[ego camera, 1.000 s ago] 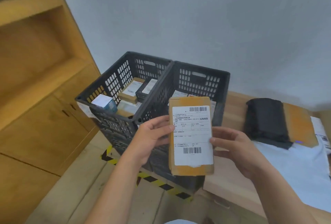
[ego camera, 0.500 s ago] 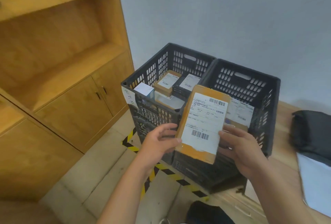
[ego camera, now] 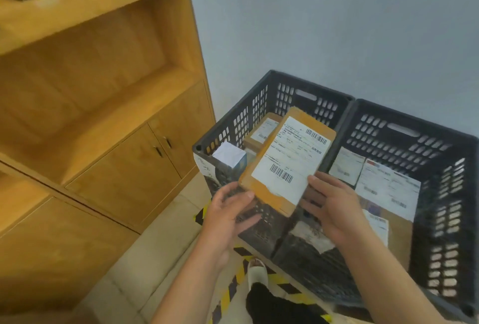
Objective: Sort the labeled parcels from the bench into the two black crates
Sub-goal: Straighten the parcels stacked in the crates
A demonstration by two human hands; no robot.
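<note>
I hold a flat brown parcel with a white barcode label, tilted, over the near side of the left black crate. My left hand holds its lower left corner, thumb on the edge and fingers underneath. At the lower right edge my right hand grips it, thumb on the label. The left crate holds a small white and blue box and a brown labelled box. Several labelled parcels lie in the right black crate, which stands against the left one.
A wooden cabinet with shelves and doors fills the left side. Yellow and black tape marks the floor below the crates. My foot in a pale slipper is near the crates' front. A grey wall stands behind.
The parcel has moved from in front of the right crate to above the left crate and tilted more. Both hands went with it, and the bench has left the view.
</note>
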